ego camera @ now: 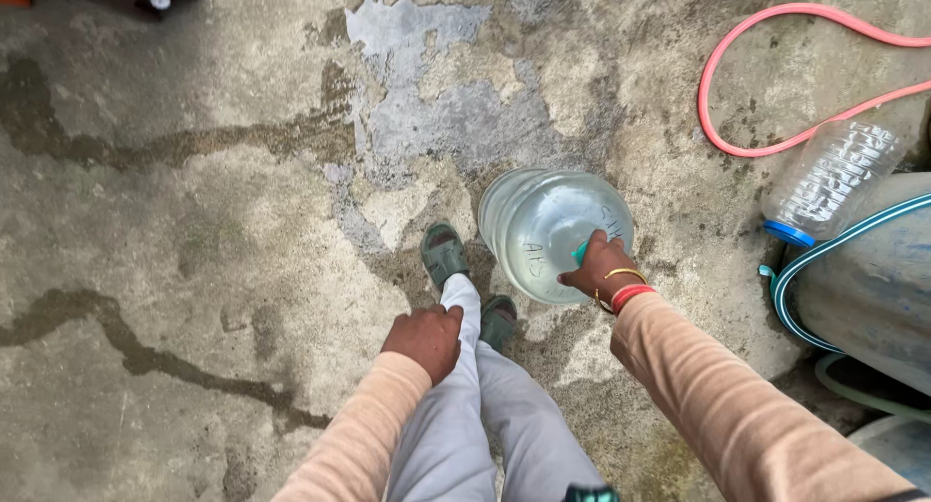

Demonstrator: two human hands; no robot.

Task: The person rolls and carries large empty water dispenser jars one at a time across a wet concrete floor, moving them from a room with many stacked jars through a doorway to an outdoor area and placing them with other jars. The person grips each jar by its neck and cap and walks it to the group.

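A large clear water jug (pixel 543 226) hangs just above the wet concrete floor, seen from the top. My right hand (pixel 596 269) grips it at the neck, over a teal cap. Bangles, one gold and one red, circle that wrist. My left hand (pixel 424 339) is loosely closed and holds nothing, swinging beside my grey trouser leg. My feet in green sandals (pixel 444 255) stand just left of the jug.
A pink hose (pixel 737 138) loops at the upper right. A second clear jug with a blue cap (pixel 829 182) lies tilted against a large grey drum (pixel 873 289) with a teal hose around it. Dark wet streaks cross the concrete (pixel 194 269) on the left.
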